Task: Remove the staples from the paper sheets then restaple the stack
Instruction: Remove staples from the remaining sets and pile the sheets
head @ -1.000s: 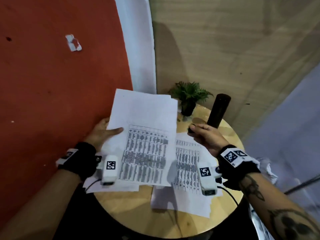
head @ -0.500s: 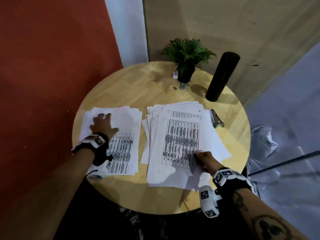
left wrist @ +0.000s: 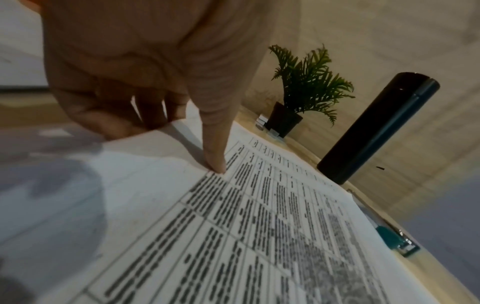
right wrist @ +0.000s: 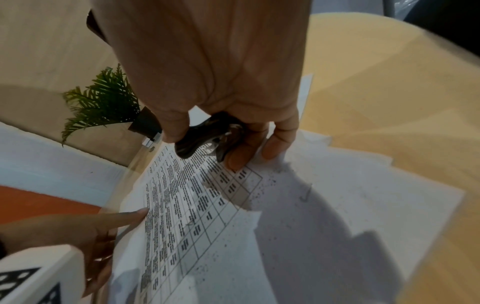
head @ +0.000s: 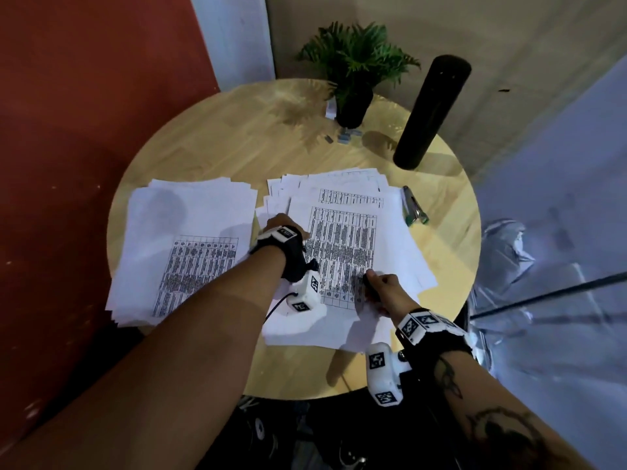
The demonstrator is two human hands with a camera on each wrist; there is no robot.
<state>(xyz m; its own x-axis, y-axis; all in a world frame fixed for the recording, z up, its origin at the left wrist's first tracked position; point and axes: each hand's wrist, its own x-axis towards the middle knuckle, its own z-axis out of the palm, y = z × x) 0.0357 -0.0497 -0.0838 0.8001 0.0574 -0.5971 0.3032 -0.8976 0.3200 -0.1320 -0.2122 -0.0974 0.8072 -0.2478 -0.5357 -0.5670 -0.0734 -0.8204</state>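
Observation:
Two piles of printed sheets lie on the round wooden table [head: 210,137]: a left pile [head: 190,239] and a fanned right pile [head: 342,245]. My left hand [head: 281,225] reaches across to the right pile's top sheet [left wrist: 259,216]. Its thumb [left wrist: 215,162] presses on the sheet and the other fingers [left wrist: 116,119] curl at the sheet's left edge. My right hand [head: 383,286] grips a black staple remover [right wrist: 197,135] and its fingertips [right wrist: 241,158] rest low on the same sheet. A green and silver stapler [head: 414,207] lies just right of that pile.
At the table's far side stand a small potted plant [head: 353,79] and a tall black cylinder [head: 431,110]. Small staple strips [head: 346,135] lie by the pot. A red wall runs along the left. Crumpled plastic [head: 515,252] lies beyond the table's right edge.
My left hand laid the raised sheets on the left pile, then crossed to the right pile. My right hand came down onto that pile with the staple remover.

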